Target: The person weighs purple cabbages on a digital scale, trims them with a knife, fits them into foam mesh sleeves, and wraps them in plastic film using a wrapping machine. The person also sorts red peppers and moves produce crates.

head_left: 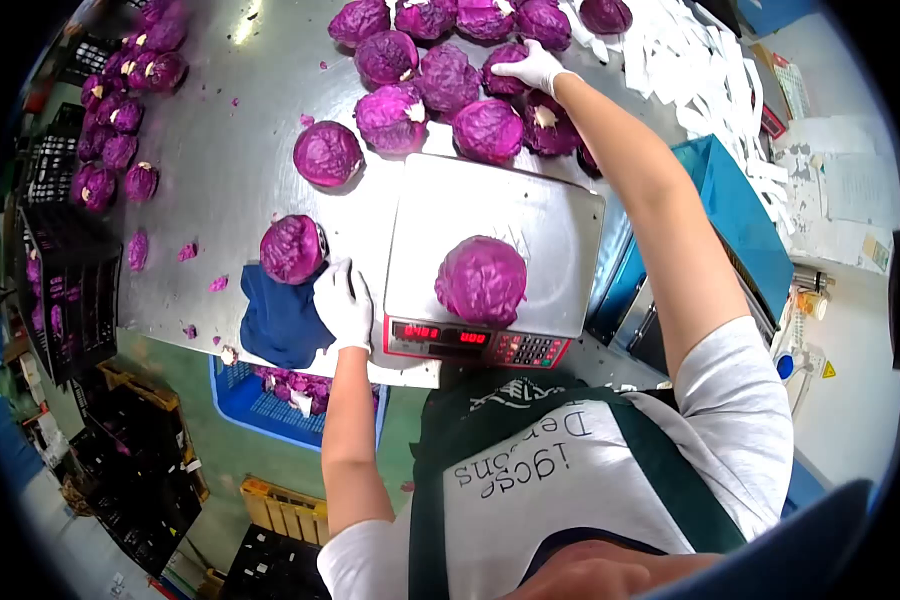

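My right hand [535,68], in a white glove, reaches to the back of the table, thumb and fingers around a red cabbage [504,72] in the group there. My left hand [345,305], also gloved, rests with fingers extended beside a dark blue cloth [280,318]. Just beyond the cloth sits another red cabbage [292,249]. One more cabbage [482,281] lies on the steel pan of a weighing scale [560,230], whose red display [438,333] is lit. A single cabbage [328,154] stands left of the scale.
White strips [690,80] are heaped at the back right, near a blue machine [725,225]. Several cabbages and black crates [70,290] line the left side. Below the table edge, a blue basket [232,395] holds purple leaves. Leaf scraps dot the metal table [220,150].
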The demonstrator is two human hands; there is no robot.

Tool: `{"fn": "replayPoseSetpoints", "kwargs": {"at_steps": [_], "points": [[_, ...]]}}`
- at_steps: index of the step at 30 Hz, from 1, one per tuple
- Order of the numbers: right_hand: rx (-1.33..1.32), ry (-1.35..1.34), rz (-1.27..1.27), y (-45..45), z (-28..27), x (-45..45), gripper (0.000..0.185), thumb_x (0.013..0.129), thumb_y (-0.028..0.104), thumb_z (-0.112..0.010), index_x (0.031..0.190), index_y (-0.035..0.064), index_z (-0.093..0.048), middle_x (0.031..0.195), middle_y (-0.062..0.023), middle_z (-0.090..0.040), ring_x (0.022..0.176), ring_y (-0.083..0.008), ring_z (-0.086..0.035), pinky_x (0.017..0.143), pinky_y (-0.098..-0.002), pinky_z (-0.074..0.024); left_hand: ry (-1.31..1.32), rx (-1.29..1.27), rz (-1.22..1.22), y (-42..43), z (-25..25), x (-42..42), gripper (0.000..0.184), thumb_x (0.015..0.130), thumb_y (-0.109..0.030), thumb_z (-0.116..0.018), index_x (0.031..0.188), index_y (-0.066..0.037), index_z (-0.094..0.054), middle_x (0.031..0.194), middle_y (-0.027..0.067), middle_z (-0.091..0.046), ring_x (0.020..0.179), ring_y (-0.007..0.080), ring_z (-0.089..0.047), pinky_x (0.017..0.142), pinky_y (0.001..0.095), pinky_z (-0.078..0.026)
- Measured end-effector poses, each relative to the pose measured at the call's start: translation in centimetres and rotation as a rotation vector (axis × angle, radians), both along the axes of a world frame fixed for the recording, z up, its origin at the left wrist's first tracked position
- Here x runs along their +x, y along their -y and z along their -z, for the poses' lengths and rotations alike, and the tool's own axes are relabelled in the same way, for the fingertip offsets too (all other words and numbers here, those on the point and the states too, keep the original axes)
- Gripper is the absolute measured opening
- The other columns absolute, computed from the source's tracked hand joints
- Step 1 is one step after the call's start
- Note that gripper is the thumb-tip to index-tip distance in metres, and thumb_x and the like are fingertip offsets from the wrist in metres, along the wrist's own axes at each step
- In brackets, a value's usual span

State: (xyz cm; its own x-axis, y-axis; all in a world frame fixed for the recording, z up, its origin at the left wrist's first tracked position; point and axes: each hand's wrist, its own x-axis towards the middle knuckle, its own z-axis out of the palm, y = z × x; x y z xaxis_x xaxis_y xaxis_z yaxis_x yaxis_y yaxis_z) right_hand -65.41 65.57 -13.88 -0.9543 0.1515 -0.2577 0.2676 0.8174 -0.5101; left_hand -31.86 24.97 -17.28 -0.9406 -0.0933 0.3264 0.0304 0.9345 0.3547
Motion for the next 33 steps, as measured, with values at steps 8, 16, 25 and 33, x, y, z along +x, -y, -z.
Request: {"fn": "replayPoseSetpoints", "kwargs": {"at_steps": [8,16,25,33], "points": [[-0.791,0.166,0.23,-2.2,-3.5,1.5,0.083,0.069,0.051,-0.081,0.125,-0.0043,-0.057,0.119,-0.0167,-0.063,0.109,-0.0253,-0.061,0.089,-0.0416,-0.0525,0.013,-0.067,-0.005,-0.3,-0.7,-0.1,0.023,0.088,-0.019,-0.063,0.109,-0.011,-0.067,0.101,0.011,-0.061,0.093,0.0305,-0.058,0.081,0.0422,-0.046],[-0.931,-0.157,0.017,-0.6,-15.7,15.1,0.067,0.081,0.047,-0.069,0.133,0.0097,-0.051,0.108,-0.0017,-0.061,0.089,-0.0108,-0.053,0.062,-0.024,-0.0399,0.014,-0.034,0.043,-0.5,-0.7,0.4,0.025,0.09,-0.021,-0.058,0.107,-0.005,-0.067,0.104,0.0161,-0.064,0.098,0.0353,-0.057,0.082,0.0457,-0.046],[-0.742,-0.018,-0.334,-4.1,-16.4,32.2,0.102,0.073,0.038,-0.08,0.151,0.0054,-0.024,0.153,-0.0196,-0.03,0.142,-0.0262,-0.029,0.115,-0.0375,-0.0253,-0.017,-0.064,0.048,-0.6,-0.4,1.2,0.025,0.09,-0.02,-0.057,0.109,-0.006,-0.067,0.103,0.0162,-0.062,0.098,0.0337,-0.057,0.083,0.044,-0.046],[-0.485,-0.07,-0.551,-1.2,-13.6,36.8,0.114,0.062,0.038,-0.086,0.15,0.0041,-0.023,0.144,-0.0237,-0.041,0.134,-0.0332,-0.041,0.111,-0.0372,-0.0327,-0.054,-0.124,0.044,-0.4,0.2,1.3,0.022,0.089,-0.02,-0.057,0.102,-0.006,-0.068,0.1,0.0156,-0.062,0.091,0.0337,-0.059,0.079,0.0439,-0.048]]}}
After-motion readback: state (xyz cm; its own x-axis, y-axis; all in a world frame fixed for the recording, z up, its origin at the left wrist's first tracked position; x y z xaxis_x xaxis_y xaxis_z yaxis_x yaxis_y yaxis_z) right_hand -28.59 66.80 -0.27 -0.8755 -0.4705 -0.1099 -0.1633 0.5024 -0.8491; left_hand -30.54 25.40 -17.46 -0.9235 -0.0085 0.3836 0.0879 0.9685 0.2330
